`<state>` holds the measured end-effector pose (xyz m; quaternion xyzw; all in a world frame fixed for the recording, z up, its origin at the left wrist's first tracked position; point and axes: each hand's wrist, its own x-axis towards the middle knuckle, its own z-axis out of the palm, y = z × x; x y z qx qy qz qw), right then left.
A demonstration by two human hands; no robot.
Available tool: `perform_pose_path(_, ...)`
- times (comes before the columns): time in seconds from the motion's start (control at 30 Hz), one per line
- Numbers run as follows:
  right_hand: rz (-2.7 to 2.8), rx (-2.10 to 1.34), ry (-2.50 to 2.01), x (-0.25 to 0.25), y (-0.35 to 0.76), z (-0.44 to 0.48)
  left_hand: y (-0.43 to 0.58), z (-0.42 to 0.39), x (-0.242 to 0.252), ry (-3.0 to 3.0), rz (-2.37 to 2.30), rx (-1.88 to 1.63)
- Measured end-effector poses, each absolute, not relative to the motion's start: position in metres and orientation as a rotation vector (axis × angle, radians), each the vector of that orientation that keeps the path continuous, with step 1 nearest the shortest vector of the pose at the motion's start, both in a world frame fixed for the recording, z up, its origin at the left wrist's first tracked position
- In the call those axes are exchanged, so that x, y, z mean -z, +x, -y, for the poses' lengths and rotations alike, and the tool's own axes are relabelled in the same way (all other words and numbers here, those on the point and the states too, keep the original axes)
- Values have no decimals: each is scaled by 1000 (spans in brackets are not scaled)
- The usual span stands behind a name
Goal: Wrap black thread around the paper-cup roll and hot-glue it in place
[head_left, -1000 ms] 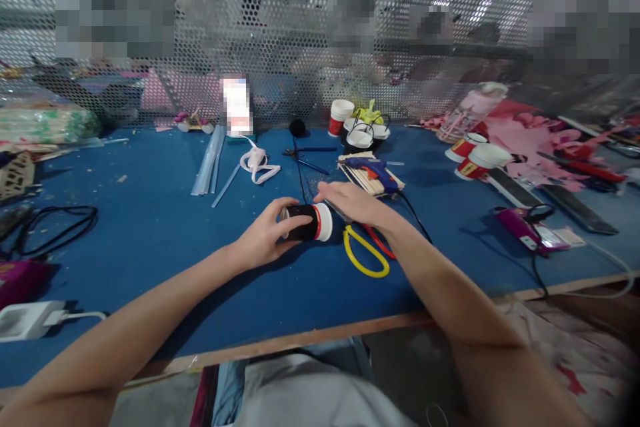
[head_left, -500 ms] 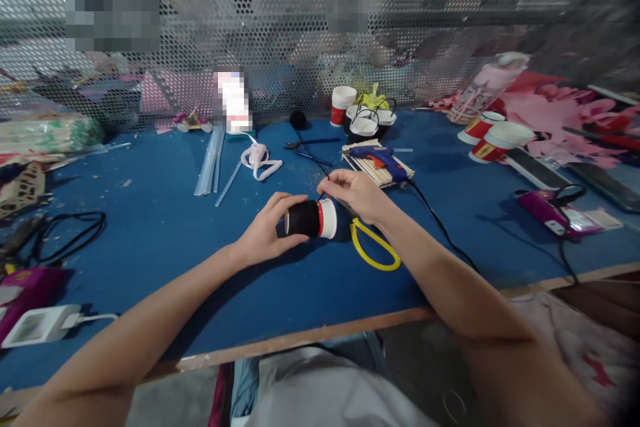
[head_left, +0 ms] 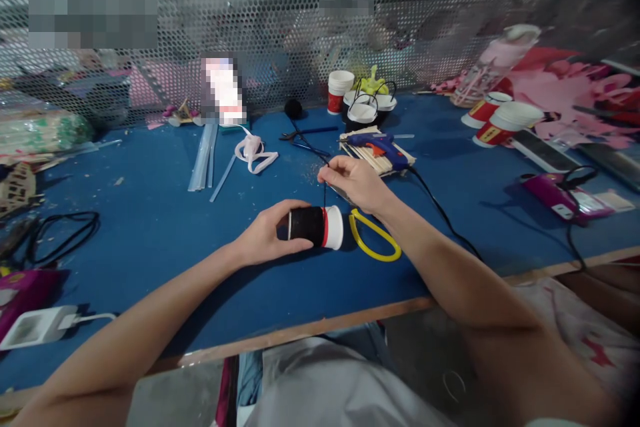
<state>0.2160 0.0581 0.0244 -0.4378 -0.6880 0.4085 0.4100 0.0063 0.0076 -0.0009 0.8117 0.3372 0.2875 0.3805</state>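
Observation:
Lying on its side, a paper cup [head_left: 334, 227] is wrapped in black yarn over most of its length, with a red band and white rim showing at the right. My left hand [head_left: 273, 233] grips the wrapped end between thumb and fingers. Above the cup, my right hand [head_left: 353, 180] pinches the black yarn [head_left: 325, 195], which runs taut down to the cup's red band. The yarn trails back to a black ball [head_left: 293, 109]. Yellow-handled scissors [head_left: 375, 243] lie under my right forearm, their blades partly hidden by my hand.
A blue glue gun [head_left: 385, 150] rests on wooden sticks, its cord running right. Behind stand stacked cups [head_left: 341, 90] and yarn-wrapped cups [head_left: 363, 113]. Pliers [head_left: 305, 133], white ribbon [head_left: 255, 153] and clear glue sticks [head_left: 203, 160] lie ahead. More cups [head_left: 507, 125] lie right; a metal mesh [head_left: 280, 33] closes the back.
My right hand has risen away from the cup, drawing the yarn into a longer straight stretch. The cup has shifted slightly right and down in view, still in my left hand.

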Motion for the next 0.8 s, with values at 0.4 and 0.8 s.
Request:
perform_pose_path(0.4,1804,-1092,-1164,-20,212,-55,8,-5,-4,2184,-749,-848)
perform_pose_path(0.8,1880,-1019,-1193,-20,207,-48,8,-6,1,2200,-789,-900)
